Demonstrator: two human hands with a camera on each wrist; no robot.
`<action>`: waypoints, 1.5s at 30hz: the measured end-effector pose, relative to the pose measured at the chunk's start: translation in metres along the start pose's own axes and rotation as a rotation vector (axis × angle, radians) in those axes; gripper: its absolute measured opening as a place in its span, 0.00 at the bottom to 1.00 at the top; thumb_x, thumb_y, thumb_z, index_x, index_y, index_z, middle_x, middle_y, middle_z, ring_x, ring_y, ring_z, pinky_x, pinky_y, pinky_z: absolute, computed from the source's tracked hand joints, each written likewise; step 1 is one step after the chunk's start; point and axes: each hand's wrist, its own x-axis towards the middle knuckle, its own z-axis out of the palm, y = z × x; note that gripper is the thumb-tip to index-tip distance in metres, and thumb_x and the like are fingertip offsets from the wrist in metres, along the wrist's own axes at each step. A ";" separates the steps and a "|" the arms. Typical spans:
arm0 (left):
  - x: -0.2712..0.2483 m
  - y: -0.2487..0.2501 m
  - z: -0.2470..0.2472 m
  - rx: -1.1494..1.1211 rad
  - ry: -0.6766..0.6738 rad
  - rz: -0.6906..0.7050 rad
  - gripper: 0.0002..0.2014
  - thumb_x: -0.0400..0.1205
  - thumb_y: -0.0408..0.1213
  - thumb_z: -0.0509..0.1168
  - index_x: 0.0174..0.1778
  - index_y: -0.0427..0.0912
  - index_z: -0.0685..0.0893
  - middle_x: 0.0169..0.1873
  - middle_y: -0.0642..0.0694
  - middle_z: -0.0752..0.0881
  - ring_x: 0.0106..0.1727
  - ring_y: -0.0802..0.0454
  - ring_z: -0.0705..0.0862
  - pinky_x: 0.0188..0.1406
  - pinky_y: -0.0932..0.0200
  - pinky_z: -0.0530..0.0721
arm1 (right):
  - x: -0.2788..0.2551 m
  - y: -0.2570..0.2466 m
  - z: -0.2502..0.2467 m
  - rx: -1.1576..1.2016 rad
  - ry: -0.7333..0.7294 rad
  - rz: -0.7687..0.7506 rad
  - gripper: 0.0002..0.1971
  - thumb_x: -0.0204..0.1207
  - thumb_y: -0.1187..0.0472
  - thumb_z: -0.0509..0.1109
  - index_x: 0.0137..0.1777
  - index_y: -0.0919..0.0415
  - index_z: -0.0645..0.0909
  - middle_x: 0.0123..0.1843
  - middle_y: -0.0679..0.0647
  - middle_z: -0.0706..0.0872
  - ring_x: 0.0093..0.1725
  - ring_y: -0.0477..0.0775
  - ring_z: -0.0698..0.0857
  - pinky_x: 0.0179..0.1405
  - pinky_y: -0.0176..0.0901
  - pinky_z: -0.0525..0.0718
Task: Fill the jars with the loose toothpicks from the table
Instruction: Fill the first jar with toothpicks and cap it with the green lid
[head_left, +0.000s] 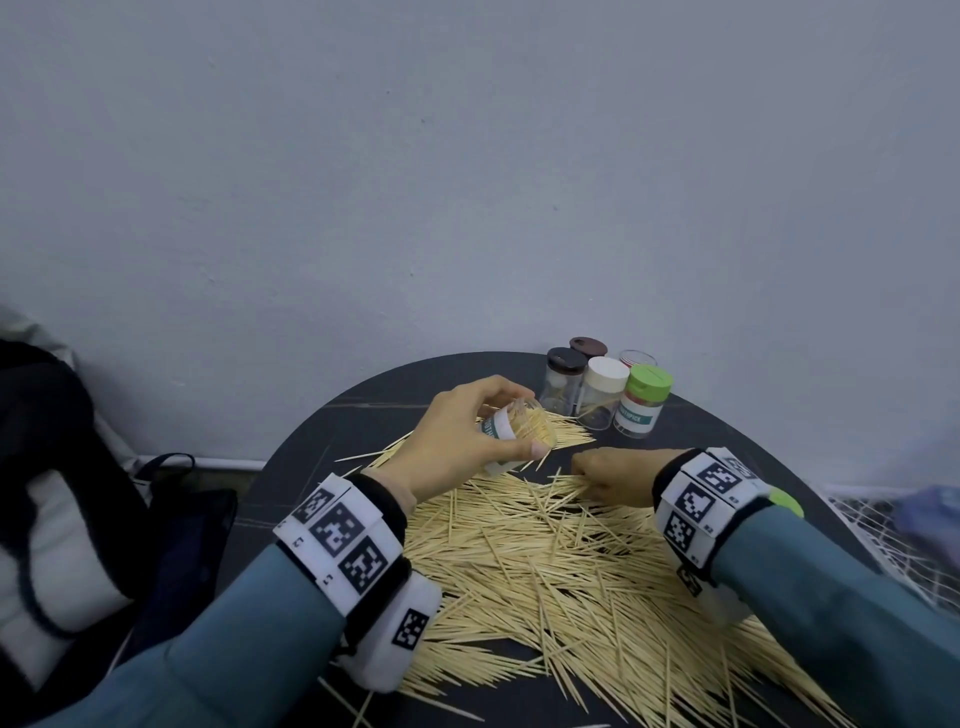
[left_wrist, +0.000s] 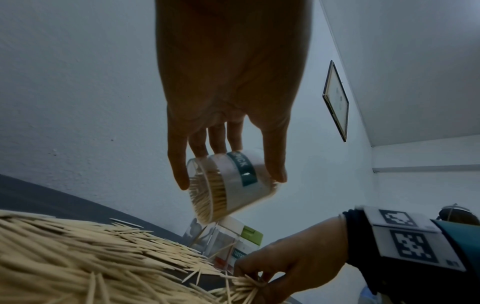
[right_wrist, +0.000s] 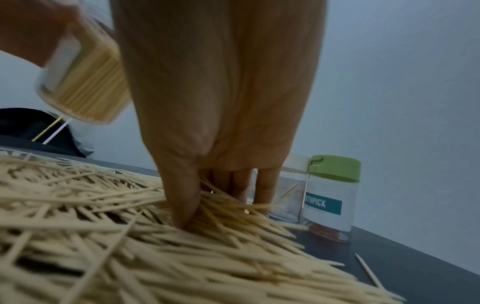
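Observation:
My left hand (head_left: 467, 415) grips a clear open jar (head_left: 514, 431) with a white and teal label, held tilted above the table and nearly full of toothpicks; the jar (left_wrist: 231, 185) shows from below in the left wrist view. A wide heap of loose toothpicks (head_left: 545, 561) covers the dark round table (head_left: 291, 483). My right hand (head_left: 608, 475) is down in the heap, thumb and fingers pinching a bunch of toothpicks (right_wrist: 223, 203). The same pinch on the bunch of toothpicks (left_wrist: 246, 286) shows in the left wrist view.
Several capped jars stand at the table's back edge: a green-lidded jar (head_left: 644, 402), a white-lidded jar (head_left: 602, 392) and two brown-lidded ones (head_left: 563, 379). A dark bag (head_left: 62, 467) lies left of the table. A wire basket (head_left: 893, 530) sits at the right.

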 end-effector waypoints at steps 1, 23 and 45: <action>0.000 0.000 0.000 0.001 0.001 0.001 0.26 0.70 0.47 0.77 0.65 0.51 0.81 0.63 0.55 0.82 0.62 0.60 0.78 0.43 0.78 0.71 | -0.001 -0.001 0.000 0.007 0.003 -0.001 0.16 0.84 0.63 0.56 0.69 0.70 0.68 0.70 0.64 0.74 0.67 0.60 0.75 0.62 0.45 0.71; -0.002 -0.001 0.001 -0.005 0.013 0.007 0.25 0.70 0.49 0.76 0.63 0.54 0.81 0.59 0.57 0.82 0.61 0.62 0.78 0.43 0.77 0.73 | -0.030 -0.003 0.001 1.237 0.340 -0.197 0.12 0.86 0.69 0.49 0.44 0.60 0.70 0.32 0.48 0.71 0.32 0.45 0.69 0.32 0.32 0.72; -0.002 -0.002 0.009 0.008 -0.078 0.020 0.27 0.71 0.50 0.75 0.67 0.54 0.78 0.59 0.60 0.81 0.56 0.72 0.77 0.43 0.82 0.75 | -0.035 -0.044 -0.008 1.867 0.796 -0.447 0.12 0.87 0.63 0.49 0.47 0.60 0.74 0.37 0.51 0.83 0.39 0.48 0.83 0.49 0.47 0.80</action>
